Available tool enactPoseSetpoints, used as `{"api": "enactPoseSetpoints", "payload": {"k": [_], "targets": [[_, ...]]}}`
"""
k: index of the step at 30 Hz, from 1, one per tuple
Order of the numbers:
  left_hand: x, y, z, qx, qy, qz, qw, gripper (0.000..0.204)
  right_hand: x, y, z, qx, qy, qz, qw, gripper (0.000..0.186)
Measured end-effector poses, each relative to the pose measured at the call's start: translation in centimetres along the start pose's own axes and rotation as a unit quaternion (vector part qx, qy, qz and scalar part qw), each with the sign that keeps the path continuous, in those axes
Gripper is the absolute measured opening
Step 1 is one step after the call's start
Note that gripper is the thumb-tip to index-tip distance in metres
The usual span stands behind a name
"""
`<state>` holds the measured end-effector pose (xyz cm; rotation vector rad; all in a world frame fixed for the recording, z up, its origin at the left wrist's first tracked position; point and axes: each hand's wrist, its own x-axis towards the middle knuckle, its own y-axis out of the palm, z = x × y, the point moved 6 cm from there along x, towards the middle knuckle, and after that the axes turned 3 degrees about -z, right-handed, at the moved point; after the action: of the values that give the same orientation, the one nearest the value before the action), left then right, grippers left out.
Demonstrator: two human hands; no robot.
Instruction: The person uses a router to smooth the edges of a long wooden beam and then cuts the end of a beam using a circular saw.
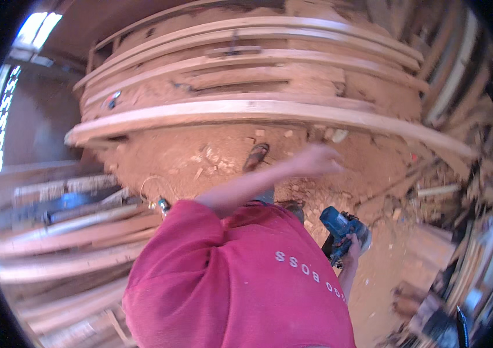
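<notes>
My right hand (pixel 353 248) is wrapped round a blue handheld power tool (pixel 334 223), down by my right side. The tool has a rounded blue motor housing, dark parts beneath and a pale, curved part at its right; its exact kind is hard to make out. My left arm reaches across my body, over the sawdust-covered ground. Motion smears my left hand (pixel 317 160), so its fingers are unclear; nothing shows in it. Beyond that hand lies a long pale timber beam (pixel 246 108), apart from it.
More long timbers (pixel 293 55) lie at the back, with a dark clamp-like object (pixel 234 50) on one. Stacked boards (pixel 78 232) fill the left side. A small teal-ended tool (pixel 164 205) is beside them. Wood scraps (pixel 478 174) crowd the right. A sandalled foot (pixel 256 156) stands in sawdust.
</notes>
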<state>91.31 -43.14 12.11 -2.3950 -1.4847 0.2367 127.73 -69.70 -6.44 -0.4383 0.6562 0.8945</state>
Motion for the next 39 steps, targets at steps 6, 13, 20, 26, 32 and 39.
{"api": "enactPoseSetpoints", "payload": {"k": [6,13,20,26,32,39], "targets": [[-10.8,-24.5,26.7,0.4,-0.203,-0.11,0.887,0.067,-8.9,1.8,-7.0,0.052,0.094,-0.157,0.982,0.018],[-18.0,-36.5,39.4,0.537,-0.317,0.127,0.771,0.099,-17.4,7.6,-21.7,0.143,0.233,-0.374,0.886,0.034],[-14.6,-36.6,38.1,0.458,-0.192,0.229,0.837,0.089,-21.9,16.8,-34.9,0.336,0.226,-0.404,0.82,0.033],[-10.6,-34.6,34.8,0.333,-0.079,0.177,0.923,0.085,-21.2,25.2,-33.0,0.441,0.243,-0.354,0.788,0.02],[-2.2,-32.4,30.2,0.293,0.012,0.199,0.935,0.077,-21.4,24.4,-26.7,0.157,0.241,-0.445,0.848,0.016],[4.7,-34.1,30.2,0.296,0.072,0.202,0.931,0.08,-20.9,26.1,-23.9,0.111,0.217,-0.399,0.884,0.017]]}}
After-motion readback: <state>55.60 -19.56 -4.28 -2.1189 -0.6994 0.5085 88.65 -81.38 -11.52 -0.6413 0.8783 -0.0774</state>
